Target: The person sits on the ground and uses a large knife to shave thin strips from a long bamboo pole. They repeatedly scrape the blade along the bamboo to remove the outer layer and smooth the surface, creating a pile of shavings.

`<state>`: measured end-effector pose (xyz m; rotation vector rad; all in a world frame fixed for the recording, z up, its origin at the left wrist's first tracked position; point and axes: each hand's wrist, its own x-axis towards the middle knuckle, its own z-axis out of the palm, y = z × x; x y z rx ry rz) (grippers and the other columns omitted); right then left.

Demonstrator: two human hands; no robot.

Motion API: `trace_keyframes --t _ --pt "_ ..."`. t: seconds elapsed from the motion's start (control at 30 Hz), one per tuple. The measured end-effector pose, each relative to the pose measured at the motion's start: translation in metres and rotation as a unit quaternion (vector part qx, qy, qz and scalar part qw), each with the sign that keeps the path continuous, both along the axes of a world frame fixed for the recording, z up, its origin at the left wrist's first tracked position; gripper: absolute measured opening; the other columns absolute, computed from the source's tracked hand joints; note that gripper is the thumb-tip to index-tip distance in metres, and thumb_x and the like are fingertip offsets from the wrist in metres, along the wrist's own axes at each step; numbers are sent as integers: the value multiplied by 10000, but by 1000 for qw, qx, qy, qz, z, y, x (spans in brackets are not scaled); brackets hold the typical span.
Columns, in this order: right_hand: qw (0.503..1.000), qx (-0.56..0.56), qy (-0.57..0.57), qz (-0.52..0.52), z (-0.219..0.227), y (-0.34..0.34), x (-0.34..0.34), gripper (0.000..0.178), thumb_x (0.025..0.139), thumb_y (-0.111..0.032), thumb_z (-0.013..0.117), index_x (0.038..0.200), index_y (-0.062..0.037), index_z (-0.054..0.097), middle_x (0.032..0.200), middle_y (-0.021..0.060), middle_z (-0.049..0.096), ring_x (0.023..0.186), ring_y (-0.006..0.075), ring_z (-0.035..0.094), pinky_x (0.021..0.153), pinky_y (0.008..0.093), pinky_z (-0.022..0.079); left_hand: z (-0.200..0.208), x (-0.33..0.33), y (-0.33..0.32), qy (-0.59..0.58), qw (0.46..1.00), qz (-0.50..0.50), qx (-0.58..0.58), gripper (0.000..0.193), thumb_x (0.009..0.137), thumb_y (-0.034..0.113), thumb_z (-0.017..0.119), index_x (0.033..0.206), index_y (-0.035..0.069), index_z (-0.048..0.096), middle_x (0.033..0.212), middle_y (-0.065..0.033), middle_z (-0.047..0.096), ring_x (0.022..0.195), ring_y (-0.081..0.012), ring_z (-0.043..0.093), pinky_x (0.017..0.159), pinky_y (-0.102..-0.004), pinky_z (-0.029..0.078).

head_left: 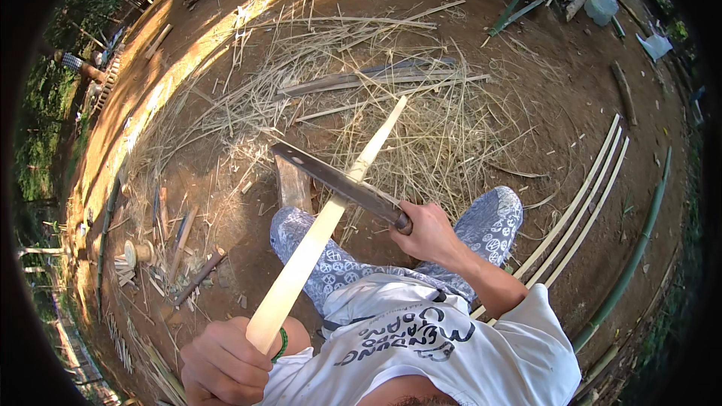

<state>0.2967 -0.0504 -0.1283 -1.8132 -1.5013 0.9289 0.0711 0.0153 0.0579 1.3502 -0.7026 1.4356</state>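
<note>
My left hand (229, 361), with a green band at its wrist, is closed round the near end of a long pale bamboo strip (301, 259). The strip slants up and away to the right, its far tip above the heap of shavings. Closed on a dark wooden handle, my right hand (429, 233) holds a machete (331, 179). Its broad dark blade points up to the left and lies across the strip, seemingly touching it. Beneath the blade's outer end stands a wooden block (293, 180), partly hidden.
Bamboo shavings (421, 128) and thin slats (376, 79) cover the ground ahead. Three pale strips (583, 203) and a green bamboo pole (632, 271) lie at my right. Wood scraps and a stick (199, 280) lie at left. A clear plastic container (602, 4) sits far right.
</note>
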Motion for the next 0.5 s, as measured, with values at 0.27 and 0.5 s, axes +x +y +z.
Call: trace_keyframes --t 0.27,0.5 --pt "1000 -17 -7 -21 -33 3 18 219 722 -163 729 800 -7 595 645 189 605 615 400 626 596 468 495 -8 -9 -6 6 1000 -11 -12 293 812 27 519 545 105 426 399 -10 462 296 -68 423 300 -204 296" --pt "983 163 2 82 37 -9 -19 185 687 -100 712 777 -1 584 586 173 569 562 419 581 556 461 475 -7 -8 -3 34 998 -43 18 262 785 44 526 544 89 434 402 -29 468 297 -82 429 298 -224 305"
